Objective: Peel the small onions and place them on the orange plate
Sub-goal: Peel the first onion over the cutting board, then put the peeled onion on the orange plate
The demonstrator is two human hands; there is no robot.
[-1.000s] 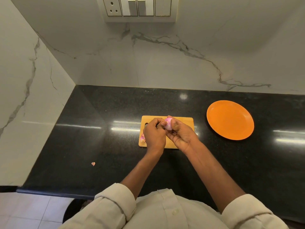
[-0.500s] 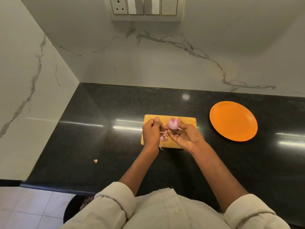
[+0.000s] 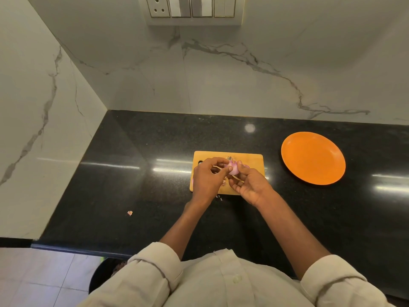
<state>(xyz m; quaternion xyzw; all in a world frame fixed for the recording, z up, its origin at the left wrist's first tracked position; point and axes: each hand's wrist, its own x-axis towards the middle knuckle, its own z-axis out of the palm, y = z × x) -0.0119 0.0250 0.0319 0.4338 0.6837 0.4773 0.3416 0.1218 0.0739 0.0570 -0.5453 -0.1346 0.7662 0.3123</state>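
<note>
1. Onion (image 3: 232, 169): small, pale pink, glossy, held above the wooden cutting board (image 3: 252, 161).
2. Right hand (image 3: 250, 185) pinches it in curled fingers.
3. Left hand (image 3: 207, 178) pinches its left side.
4. Orange plate (image 3: 313, 158) sits well right, bare.

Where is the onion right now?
In the head view, the onion is held between the left hand and right hand, above the cutting board, left of the orange plate.

Switch panel (image 3: 191, 7) cut off at top; cutting board (image 3: 250, 161) partly hidden (hands).
</note>
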